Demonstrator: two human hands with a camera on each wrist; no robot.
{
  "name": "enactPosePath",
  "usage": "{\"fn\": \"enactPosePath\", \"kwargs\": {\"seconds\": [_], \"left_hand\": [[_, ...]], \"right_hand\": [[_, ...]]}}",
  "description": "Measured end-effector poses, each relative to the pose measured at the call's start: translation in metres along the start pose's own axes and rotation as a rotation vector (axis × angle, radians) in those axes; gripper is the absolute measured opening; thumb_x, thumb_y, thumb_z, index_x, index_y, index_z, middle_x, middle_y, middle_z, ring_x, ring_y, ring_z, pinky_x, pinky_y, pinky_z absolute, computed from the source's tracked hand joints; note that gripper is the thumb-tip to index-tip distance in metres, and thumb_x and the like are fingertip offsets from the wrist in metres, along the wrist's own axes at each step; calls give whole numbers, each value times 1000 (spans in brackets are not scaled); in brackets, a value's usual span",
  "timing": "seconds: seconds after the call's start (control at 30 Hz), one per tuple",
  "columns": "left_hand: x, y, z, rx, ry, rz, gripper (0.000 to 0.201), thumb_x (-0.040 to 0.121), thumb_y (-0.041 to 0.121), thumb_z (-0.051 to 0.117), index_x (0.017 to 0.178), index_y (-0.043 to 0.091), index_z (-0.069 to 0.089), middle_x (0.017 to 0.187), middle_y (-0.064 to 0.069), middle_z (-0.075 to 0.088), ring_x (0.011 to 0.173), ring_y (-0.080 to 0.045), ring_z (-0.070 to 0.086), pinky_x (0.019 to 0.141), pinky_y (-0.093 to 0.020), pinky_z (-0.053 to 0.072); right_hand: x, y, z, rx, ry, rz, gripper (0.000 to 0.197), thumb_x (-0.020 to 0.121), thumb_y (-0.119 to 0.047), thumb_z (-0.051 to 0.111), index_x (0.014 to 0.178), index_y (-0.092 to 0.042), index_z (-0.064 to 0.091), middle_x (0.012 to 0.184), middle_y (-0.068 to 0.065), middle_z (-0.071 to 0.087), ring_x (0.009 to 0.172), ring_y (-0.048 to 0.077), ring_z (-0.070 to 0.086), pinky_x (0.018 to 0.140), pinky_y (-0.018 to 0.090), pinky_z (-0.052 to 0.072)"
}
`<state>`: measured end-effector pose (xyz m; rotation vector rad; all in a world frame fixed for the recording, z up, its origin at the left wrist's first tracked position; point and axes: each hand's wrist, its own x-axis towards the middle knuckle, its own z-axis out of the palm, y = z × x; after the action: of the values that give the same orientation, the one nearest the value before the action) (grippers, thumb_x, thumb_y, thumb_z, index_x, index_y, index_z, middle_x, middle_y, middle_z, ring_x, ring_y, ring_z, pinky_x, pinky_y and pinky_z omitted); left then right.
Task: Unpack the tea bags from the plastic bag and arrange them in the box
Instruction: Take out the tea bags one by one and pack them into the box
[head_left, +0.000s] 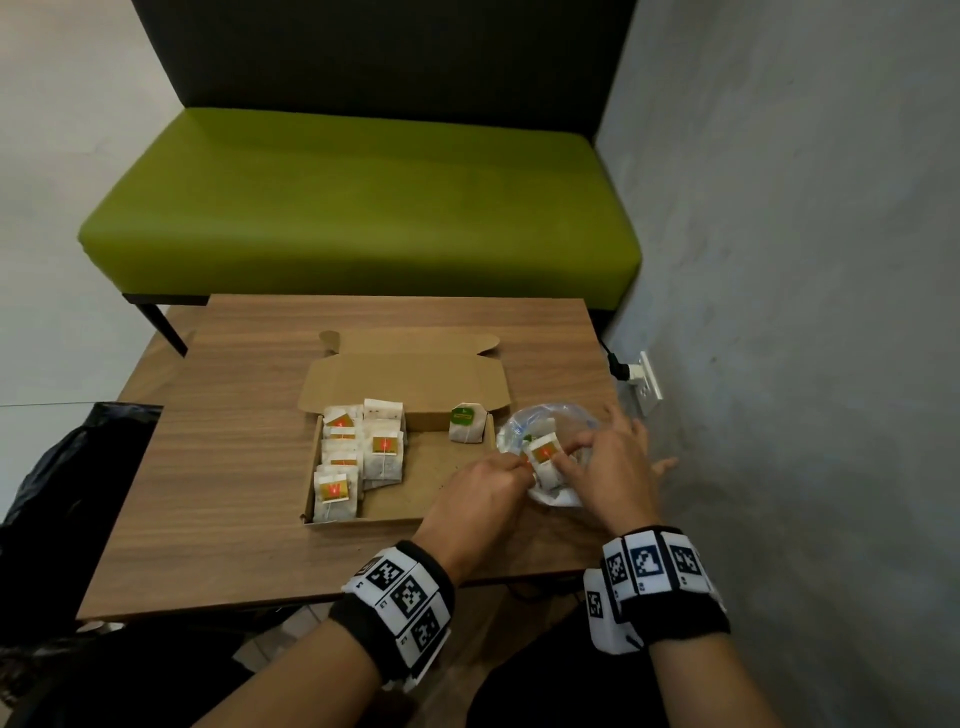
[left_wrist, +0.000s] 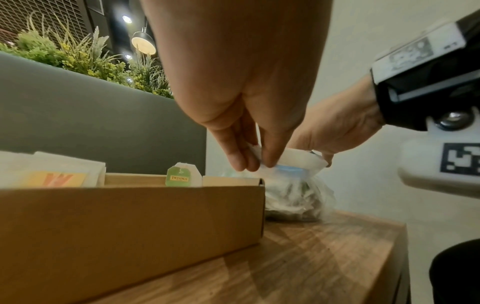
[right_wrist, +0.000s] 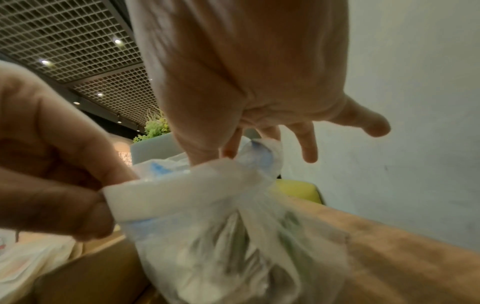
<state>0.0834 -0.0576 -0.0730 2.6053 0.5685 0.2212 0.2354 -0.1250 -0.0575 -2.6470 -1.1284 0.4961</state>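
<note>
**Tea bags: partly boxed, one at the bag mouth**

Where the wooden tabletop (head_left: 234, 467) carries it, open cardboard box (head_left: 415, 483), lid flap folded back toward the green bench (head_left: 358, 208).

- Orange-tagged tea bags (head_left: 358, 452): overlapping rows in the box's left half.
- Green-tagged tea bag (head_left: 469, 422) (tag reads TWININGS in the left wrist view): propped at the far right corner of the box.
- Clear plastic bag (head_left: 558, 421): on the tabletop, touching the box's right wall, more tea bags inside.
- Orange-tagged tea bag at the bag mouth (head_left: 544, 457): pinched between both hands.
- Left hand (head_left: 480, 491): thumb and fingertips clamped on that tea bag's left edge.
- Right hand (head_left: 610, 462): thumb and forefinger on its right side, other fingers spread over the plastic.
</note>
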Motion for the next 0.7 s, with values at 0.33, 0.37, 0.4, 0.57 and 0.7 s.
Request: {"fn": "enactPosePath", "kwargs": {"seconds": [0.33, 0.37, 0.4, 0.57, 0.7], "left_hand": [[8, 2, -2, -63, 65, -58, 30, 99, 26, 52, 127, 18, 62, 128, 0, 62, 115, -14, 57, 96, -28, 48], [8, 2, -2, -71, 64, -57, 30, 99, 25, 52, 127, 19, 62, 128, 2, 61, 114, -13, 58, 95, -27, 49], [8, 2, -3, -88, 64, -59, 30, 98, 25, 53, 127, 19, 62, 129, 4, 61, 111, -11, 59, 93, -27, 50], [0, 12, -19, -417, 235, -225, 28, 97, 41, 55, 123, 31, 57, 104, 15, 63, 80, 5, 56, 66, -9, 45], [-7, 6, -35, -805, 351, -310, 23, 94, 33, 63, 115, 24, 65, 96, 9, 71, 81, -3, 65, 70, -26, 56]], "right_hand": [[-5, 28, -27, 694, 203, -87, 7, 86, -20, 74, 88, -26, 72, 96, -3, 72, 92, 11, 68, 81, 33, 57], [-8, 29, -31, 732, 210, -105, 8, 87, -18, 73, 87, -26, 72, 88, -5, 73, 84, 9, 69, 74, 25, 57], [-9, 30, -34, 766, 222, -118, 9, 88, -16, 72, 87, -25, 72, 84, -5, 74, 81, 8, 70, 70, 22, 56], [-17, 19, -38, 992, 148, -155, 10, 88, -12, 69, 97, -8, 73, 88, 6, 77, 83, 16, 74, 71, 28, 62], [-26, -12, -22, 1122, -30, -235, 13, 84, -17, 71, 95, -9, 74, 90, 10, 77, 84, 23, 74, 73, 33, 60]]}}
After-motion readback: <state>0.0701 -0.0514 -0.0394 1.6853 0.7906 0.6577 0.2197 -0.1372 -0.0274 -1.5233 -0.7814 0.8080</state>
